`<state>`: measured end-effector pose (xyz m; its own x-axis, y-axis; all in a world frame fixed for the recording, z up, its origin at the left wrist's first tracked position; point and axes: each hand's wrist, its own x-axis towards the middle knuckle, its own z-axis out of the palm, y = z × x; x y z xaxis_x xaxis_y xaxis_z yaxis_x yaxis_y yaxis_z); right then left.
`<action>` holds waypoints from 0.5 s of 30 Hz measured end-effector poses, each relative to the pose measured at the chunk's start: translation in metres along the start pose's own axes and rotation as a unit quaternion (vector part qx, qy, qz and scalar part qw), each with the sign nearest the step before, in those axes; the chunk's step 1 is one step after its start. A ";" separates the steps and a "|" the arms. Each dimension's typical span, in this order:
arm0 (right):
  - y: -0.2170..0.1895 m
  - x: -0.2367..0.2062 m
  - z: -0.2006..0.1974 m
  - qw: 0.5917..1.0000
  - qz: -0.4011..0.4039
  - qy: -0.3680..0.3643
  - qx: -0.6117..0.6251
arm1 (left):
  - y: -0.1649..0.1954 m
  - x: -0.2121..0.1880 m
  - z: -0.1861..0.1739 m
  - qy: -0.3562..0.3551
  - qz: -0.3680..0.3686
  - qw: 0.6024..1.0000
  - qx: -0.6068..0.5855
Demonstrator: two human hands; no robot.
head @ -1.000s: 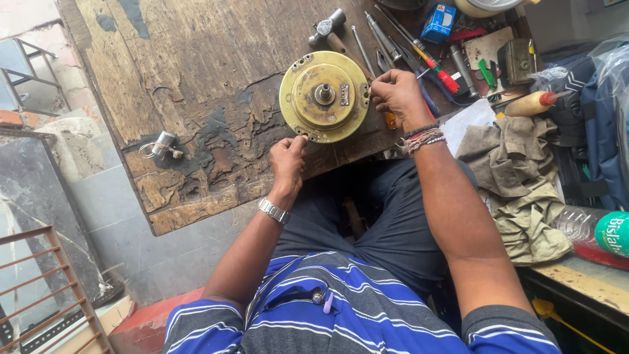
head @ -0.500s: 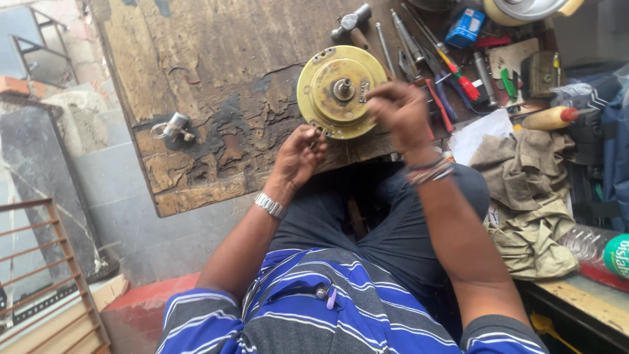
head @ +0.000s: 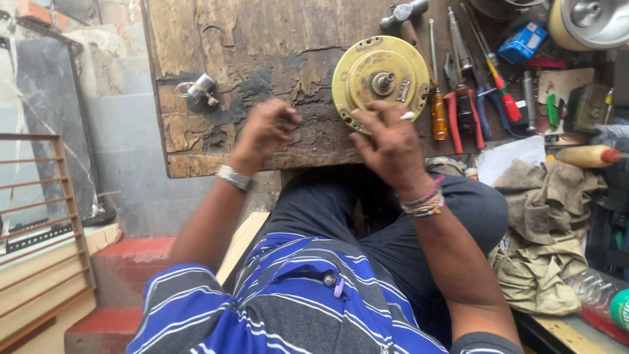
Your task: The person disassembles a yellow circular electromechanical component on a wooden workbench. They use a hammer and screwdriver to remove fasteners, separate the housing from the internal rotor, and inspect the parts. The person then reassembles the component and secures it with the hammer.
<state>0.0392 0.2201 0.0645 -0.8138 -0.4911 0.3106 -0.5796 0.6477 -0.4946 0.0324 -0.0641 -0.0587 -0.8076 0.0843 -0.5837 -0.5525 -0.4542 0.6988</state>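
Drawing left hand (head: 267, 128) (loosely clenched, contents hidden) back from yellow motor (head: 380, 82); right hand (head: 390, 141) open, fingertips resting on its near rim.

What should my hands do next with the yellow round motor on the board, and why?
Probably bring the left hand back to the yellow motor: it is curled off to the side above the wooden board, while only the right hand touches the motor's near edge.
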 end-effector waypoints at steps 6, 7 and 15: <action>0.018 -0.001 -0.012 0.999 0.048 -0.003 -0.002 | 0.048 -0.031 -0.099 0.156 -0.030 0.752 0.640; 0.021 -0.001 -0.014 0.998 0.058 0.000 0.011 | 0.045 -0.038 -0.109 0.155 0.045 0.702 0.694; 0.066 -0.008 -0.043 0.990 0.119 0.061 -0.037 | 0.017 -0.066 -0.100 0.163 0.146 0.598 0.771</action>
<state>0.0057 0.2920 0.0644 -0.9243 -0.2487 0.2896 -0.3685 0.7795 -0.5066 0.0972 -0.1663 -0.0496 -0.9720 -0.0897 -0.2172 -0.1333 0.9717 0.1952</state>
